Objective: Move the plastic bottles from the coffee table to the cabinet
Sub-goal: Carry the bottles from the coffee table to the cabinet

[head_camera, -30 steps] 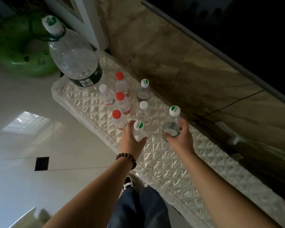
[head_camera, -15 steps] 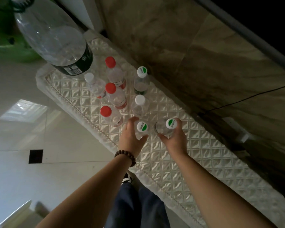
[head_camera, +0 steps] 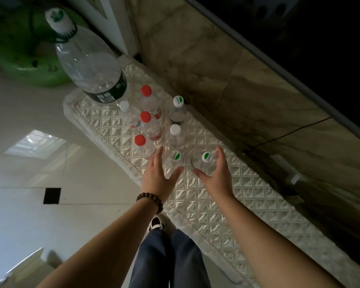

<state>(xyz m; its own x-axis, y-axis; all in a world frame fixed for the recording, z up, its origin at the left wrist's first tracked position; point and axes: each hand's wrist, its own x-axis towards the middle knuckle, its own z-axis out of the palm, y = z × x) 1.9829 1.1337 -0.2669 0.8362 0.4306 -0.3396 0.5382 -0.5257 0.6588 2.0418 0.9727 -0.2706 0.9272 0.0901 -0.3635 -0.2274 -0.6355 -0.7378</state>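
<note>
Left hand (head_camera: 157,175) and right hand (head_camera: 215,175) spread wide, fingers straight, gripping nothing, each flanking an upright green-capped bottle (head_camera: 175,157) (its twin (head_camera: 205,161) just beside), both standing on the quilted cabinet top (head_camera: 227,215), other bottles (head_camera: 149,125) beyond.

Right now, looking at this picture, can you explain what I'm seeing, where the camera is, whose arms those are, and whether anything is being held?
The camera sits on a person's head, looking down, so the two bare arms are their own. Below is a long cabinet top under a quilted cover. On it stand small plastic bottles with red, white and green-marked caps, and one big bottle at the far end. The left hand and right hand are spread, fingers straight, each around a small bottle but gripping neither. Nothing is held.
</note>
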